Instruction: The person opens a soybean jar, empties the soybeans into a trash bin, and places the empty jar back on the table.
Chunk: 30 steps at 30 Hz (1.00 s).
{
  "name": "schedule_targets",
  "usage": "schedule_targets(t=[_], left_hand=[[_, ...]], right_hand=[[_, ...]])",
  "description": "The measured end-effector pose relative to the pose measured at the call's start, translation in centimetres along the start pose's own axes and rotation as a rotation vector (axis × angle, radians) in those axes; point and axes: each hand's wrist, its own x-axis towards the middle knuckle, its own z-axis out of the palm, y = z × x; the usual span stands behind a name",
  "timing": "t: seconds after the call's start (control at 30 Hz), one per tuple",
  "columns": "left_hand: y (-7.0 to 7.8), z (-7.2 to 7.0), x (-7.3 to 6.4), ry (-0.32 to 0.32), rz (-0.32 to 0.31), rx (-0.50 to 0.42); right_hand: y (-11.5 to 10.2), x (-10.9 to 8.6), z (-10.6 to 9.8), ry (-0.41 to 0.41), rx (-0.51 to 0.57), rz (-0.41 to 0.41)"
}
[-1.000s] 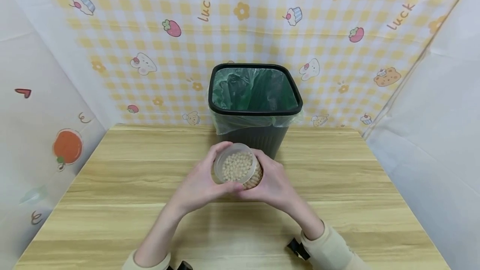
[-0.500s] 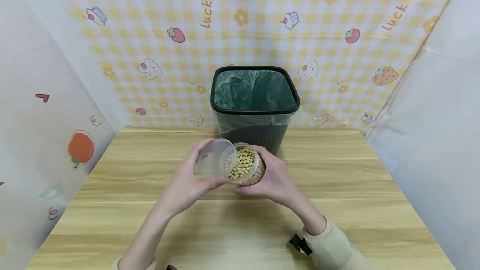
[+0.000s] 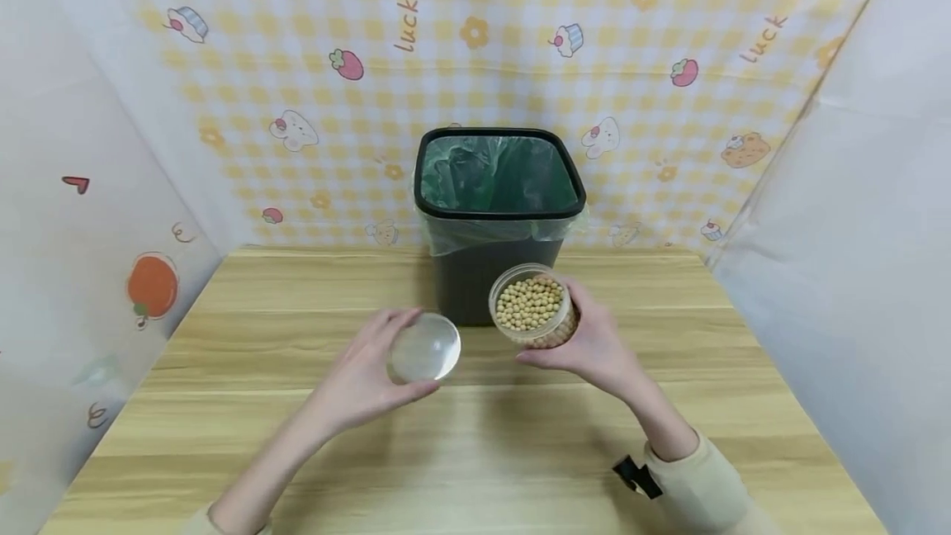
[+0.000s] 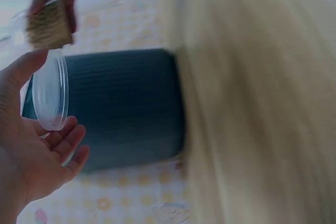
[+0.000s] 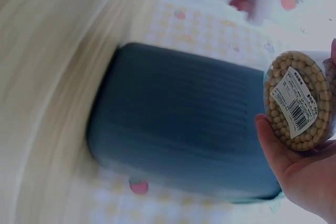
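On a wooden table [image 3: 683, 353], a dark bin [image 3: 464, 287] is standing beyond two working hands.
The right hand [image 3: 598, 353] is gripping an open jar [image 3: 553, 335], holding it above the table; the left hand [image 3: 364, 374] is holding a clear lid [image 3: 425, 347] by its edge, apart from the jar. A white label [image 5: 295, 102] is showing on the jar's base; pale beans [image 3: 530, 304] are filling it.

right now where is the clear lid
In the head view, the clear lid is in the left hand, left of the open jar of beans and in front of the bin.
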Motion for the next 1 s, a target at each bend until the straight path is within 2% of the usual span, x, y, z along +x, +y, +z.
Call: schedule_targets(t=[0.13, 0.37, 0.5, 0.6, 0.73, 1.0], left_hand=[[-0.5, 1.7, 0.1, -0.074, 0.067, 0.093], [-1.1, 4.1, 0.2, -0.230, 0.204, 0.207], [-1.1, 5.2, -0.3, -0.318, 0.278, 0.272], [-1.1, 5.6, -0.4, -0.355, 0.330, 0.310], [-1.2, 6.0, -0.4, -0.399, 0.348, 0.304], [-1.3, 6.1, 0.0, -0.495, 0.309, 0.265]], right_hand=[[-0.3, -0.2, -1.5, 0.013, -0.006, 0.039], [-1.1, -0.3, -3.7, 0.061, -0.051, -0.007], [-1.6, -0.5, -4.9, 0.077, -0.054, 0.004], [-2.2, -0.3, -5.9, 0.104, -0.054, 0.013], [-3.1, 0.2, -6.9, 0.162, -0.083, 0.012], [-5.4, 1.8, -9.2, 0.232, -0.178, 0.032]])
